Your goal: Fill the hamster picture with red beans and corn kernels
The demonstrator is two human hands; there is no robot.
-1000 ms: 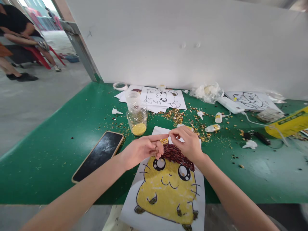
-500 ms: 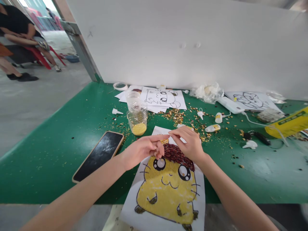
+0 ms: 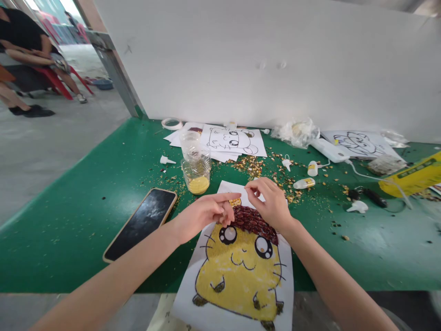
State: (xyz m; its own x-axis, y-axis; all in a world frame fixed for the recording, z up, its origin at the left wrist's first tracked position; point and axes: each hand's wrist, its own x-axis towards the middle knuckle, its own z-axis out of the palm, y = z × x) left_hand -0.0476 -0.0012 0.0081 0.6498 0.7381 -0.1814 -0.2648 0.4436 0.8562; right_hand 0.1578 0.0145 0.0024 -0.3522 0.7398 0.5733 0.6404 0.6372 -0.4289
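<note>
A sheet with a hamster picture (image 3: 241, 276) lies at the table's front edge, its body yellow and its head top covered in dark red seeds (image 3: 253, 223). My left hand (image 3: 210, 214) is over the upper left of the sheet, index finger stretched out and the others curled; nothing shows in its grip. Just beneath that finger is a small ear patch of yellow kernels (image 3: 235, 202). To the right, my right hand (image 3: 268, 200) has thumb and index finger pinched together above the sheet's top. Whatever lies between those fingertips is too small to name. The hands are slightly apart.
A phone (image 3: 141, 225) lies left of the sheet, near a clear plastic jar (image 3: 197, 174) with yellow grains. Behind are loose seeds (image 3: 251, 165), drawings (image 3: 234, 140) and a plastic bag (image 3: 298, 133). Glue bottles (image 3: 305, 183) and a yellow packet (image 3: 413, 174) are on the right. A person sits far left.
My right hand has drawn slightly away from my left index fingertip, and its fingers have bent more. The left hand has barely moved.
</note>
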